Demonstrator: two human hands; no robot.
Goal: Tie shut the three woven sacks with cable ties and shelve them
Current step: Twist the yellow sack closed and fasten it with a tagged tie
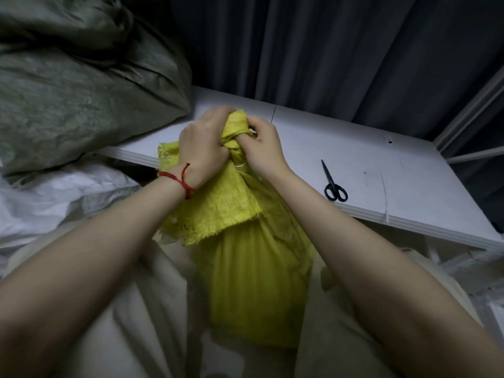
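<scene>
One yellow sack (253, 268): soft, probably light (contents unseen); left hand (203, 148) and right hand (263, 150) clench its gathered neck, the natural handhold.

Black scissors (330, 181) lie on the white table (381, 159) before a dark curtain (327, 50).

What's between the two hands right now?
The bunched neck of the yellow sack, held by the left hand and right hand; head view shows it.
</scene>
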